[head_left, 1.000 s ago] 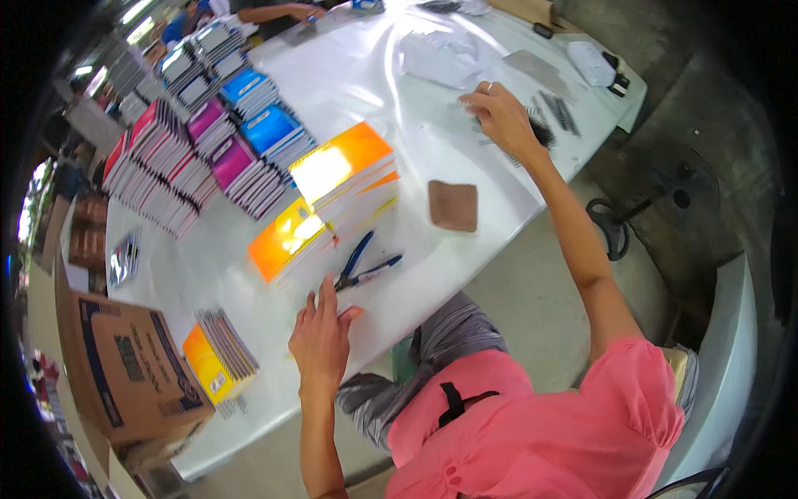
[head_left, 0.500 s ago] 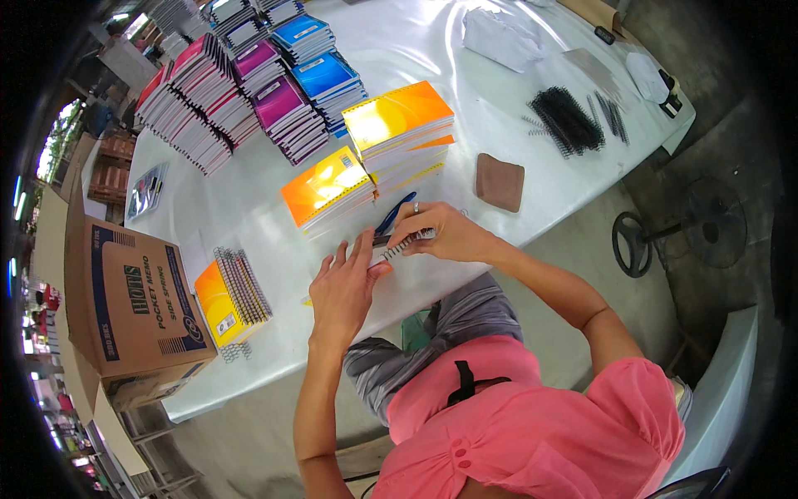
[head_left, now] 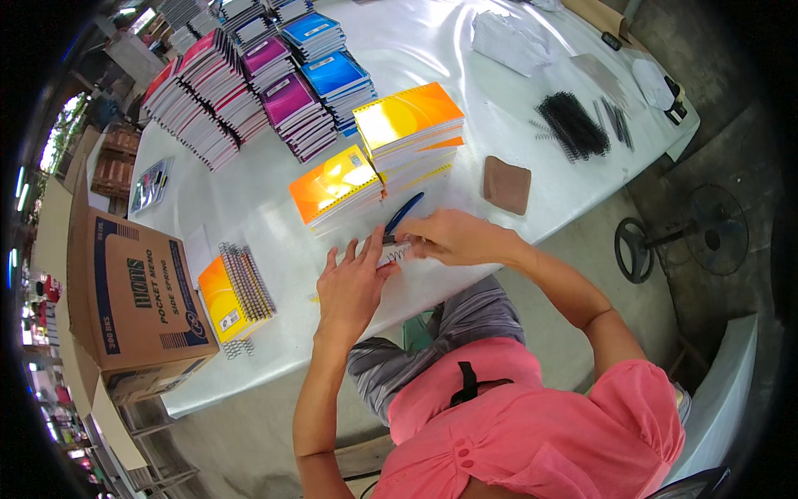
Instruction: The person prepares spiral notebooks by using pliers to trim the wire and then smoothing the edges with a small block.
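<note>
My left hand (head_left: 353, 287) lies over a small memo pad (head_left: 386, 261) at the table's near edge, fingers across it and thumb along its side, holding it. Most of that pad is hidden under the hand. Along its edge runs a wire spiral (head_left: 401, 253). My right hand (head_left: 461, 237), its fingertips blurred by motion, closes on the spiral's right end. A blue-handled tool (head_left: 404, 212) lies just beyond the hands, its head hidden. Past it stand two stacks of orange and yellow memo pads (head_left: 337, 187).
Left are a cardboard box (head_left: 145, 295) and spiral-bound yellow pads (head_left: 235, 295). Purple (head_left: 291, 104), blue (head_left: 337, 75) and red pad stacks (head_left: 204, 100) stand at the back left. Right lie a brown pad (head_left: 506, 185) and a heap of black spirals (head_left: 573, 125). A fan (head_left: 711, 233) stands beyond the edge.
My right hand has shifted slightly right and down, with its fingers now blurred. The spiral, earlier raised in the fingers, now lies lower along the pad's edge. My left hand stays on the pad.
</note>
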A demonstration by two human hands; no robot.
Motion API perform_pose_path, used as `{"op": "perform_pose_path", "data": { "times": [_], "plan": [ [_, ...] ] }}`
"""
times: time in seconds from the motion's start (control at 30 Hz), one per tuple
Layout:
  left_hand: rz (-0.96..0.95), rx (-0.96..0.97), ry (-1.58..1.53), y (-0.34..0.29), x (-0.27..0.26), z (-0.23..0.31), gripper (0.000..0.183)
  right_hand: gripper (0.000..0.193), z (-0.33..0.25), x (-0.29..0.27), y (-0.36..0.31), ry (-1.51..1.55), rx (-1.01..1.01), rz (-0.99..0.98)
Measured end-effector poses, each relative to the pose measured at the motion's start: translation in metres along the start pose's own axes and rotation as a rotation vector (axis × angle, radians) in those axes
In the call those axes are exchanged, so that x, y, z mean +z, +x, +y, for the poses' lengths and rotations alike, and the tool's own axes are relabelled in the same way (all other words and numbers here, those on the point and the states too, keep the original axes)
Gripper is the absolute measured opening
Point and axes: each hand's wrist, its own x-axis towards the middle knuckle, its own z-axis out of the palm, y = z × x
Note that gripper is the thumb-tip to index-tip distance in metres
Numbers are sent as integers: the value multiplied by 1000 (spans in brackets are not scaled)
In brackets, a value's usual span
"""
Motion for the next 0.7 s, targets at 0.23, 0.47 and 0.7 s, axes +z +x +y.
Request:
{"op": "perform_pose_path", "data": {
  "times": [0.23, 0.47, 0.7],
  "plan": [
    [-3, -48, -119, 0, 1, 2, 55, 19, 3, 15, -2, -392, -292, 112],
    [-248, -55, -53, -1, -9, -1, 47, 23, -8, 10, -9, -237, -56, -1],
    [-311, 102, -138, -12, -16, 7, 46, 53, 71, -82, -74, -504, 174, 213]
  ]
}}
